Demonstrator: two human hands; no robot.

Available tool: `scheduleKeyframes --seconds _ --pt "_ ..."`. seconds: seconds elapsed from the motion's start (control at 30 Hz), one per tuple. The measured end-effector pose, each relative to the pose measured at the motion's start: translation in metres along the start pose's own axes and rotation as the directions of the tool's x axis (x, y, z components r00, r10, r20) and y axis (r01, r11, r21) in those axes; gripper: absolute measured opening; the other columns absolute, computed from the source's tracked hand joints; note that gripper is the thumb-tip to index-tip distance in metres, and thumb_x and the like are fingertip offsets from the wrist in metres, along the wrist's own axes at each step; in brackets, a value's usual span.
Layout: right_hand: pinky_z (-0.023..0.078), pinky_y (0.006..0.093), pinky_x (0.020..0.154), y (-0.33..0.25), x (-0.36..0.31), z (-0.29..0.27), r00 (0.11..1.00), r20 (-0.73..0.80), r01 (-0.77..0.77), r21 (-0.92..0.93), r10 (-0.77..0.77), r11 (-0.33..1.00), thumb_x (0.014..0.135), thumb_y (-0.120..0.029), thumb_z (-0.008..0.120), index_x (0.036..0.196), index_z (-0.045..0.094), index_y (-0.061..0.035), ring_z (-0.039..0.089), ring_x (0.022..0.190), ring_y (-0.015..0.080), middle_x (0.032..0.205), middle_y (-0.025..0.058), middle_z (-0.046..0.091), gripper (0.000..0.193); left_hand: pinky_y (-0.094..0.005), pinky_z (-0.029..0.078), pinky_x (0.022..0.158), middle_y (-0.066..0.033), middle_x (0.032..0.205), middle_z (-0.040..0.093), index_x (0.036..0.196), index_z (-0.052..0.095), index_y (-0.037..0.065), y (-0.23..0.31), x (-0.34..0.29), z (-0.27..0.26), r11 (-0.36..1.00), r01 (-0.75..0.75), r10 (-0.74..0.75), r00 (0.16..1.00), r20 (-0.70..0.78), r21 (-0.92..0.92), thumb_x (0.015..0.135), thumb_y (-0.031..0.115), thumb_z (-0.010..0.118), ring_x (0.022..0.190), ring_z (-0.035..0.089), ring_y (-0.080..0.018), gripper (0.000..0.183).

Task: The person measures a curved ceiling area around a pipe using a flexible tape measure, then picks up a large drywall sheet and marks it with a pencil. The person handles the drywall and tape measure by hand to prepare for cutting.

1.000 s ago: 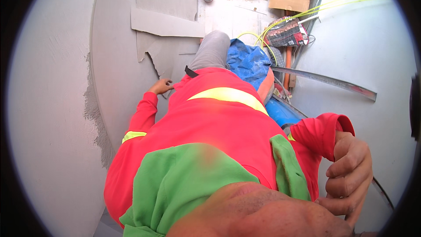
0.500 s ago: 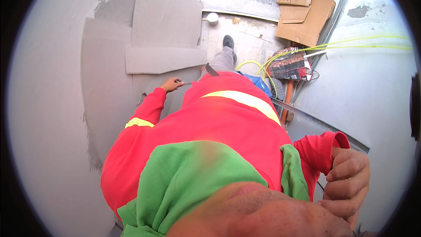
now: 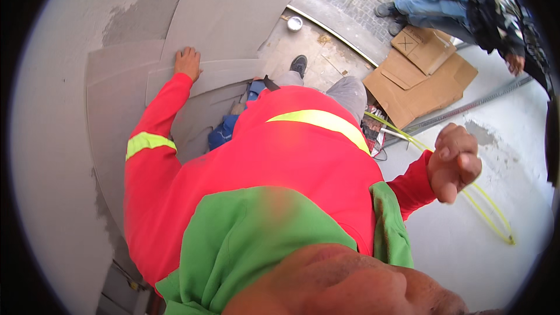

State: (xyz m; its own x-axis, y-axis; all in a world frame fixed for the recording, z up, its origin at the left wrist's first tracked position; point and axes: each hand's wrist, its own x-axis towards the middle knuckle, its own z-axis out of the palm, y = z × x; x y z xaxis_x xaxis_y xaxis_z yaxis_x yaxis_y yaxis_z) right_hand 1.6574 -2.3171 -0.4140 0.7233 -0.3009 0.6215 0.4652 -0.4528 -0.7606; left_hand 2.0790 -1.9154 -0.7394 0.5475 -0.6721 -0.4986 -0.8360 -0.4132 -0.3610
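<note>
My left hand lies on a large grey sheet, close to where its lower edge overlaps another flat grey sheet. Its fingers are stretched out and hold nothing. On the other side of my body, my right hand is raised in the air, with its fingers loosely bent and slightly apart. Nothing shows in it. Below the left forearm, blue cloth or bag material sits beside my waist, partly hidden by my red top.
A small white pot stands on the floor ahead of my feet. Flattened cardboard lies at the right by a metal profile. Yellow cable trails there. Another person in jeans stands at the far right.
My left hand has moved forward from beside my waist onto the grey sheet. My right hand has risen and its fingers have loosened. The view has turned, showing more of the other person.
</note>
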Motion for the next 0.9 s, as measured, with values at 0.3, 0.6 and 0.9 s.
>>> scheduleKeyframes --seconds 0.3,0.6,0.9 --pt "0.044 0.0262 0.080 0.156 0.009 0.008 0.598 0.464 -0.712 -0.069 0.654 0.699 0.084 -0.013 0.076 0.119 0.070 0.0010 0.056 0.085 0.0114 0.096 0.0040 0.063 0.038 -0.0422 0.041 0.092 -0.0014 0.110 0.061 0.111 0.068 0.017 0.023 0.015 0.057 0.972 0.196 -0.199 0.980 0.011 0.131 0.095 0.021 0.056 0.110 0.056 -0.0196 0.021" --pt "0.045 0.0244 0.082 0.250 -0.010 -0.039 0.357 0.613 -0.808 -0.176 0.705 0.562 0.089 -0.007 0.073 0.123 0.070 -0.0025 0.056 0.085 0.0082 0.098 0.0007 0.062 0.034 -0.0451 0.048 0.090 -0.0062 0.113 0.066 0.111 0.072 0.016 0.042 -0.008 0.084 0.914 0.398 -0.389 0.795 0.465 0.084 0.097 0.022 0.058 0.112 0.062 -0.0221 0.021" --pt "0.045 0.0217 0.073 0.319 -0.076 -0.102 0.202 0.630 -0.791 -0.347 0.750 0.504 0.092 -0.012 0.076 0.121 0.072 -0.0048 0.053 0.079 0.0055 0.094 -0.0037 0.061 0.031 -0.0503 0.056 0.092 -0.0136 0.123 0.067 0.127 0.064 0.021 0.161 -0.214 0.065 0.723 0.633 -0.377 0.698 0.609 -0.278 0.101 0.015 0.049 0.119 0.065 -0.0336 0.031"
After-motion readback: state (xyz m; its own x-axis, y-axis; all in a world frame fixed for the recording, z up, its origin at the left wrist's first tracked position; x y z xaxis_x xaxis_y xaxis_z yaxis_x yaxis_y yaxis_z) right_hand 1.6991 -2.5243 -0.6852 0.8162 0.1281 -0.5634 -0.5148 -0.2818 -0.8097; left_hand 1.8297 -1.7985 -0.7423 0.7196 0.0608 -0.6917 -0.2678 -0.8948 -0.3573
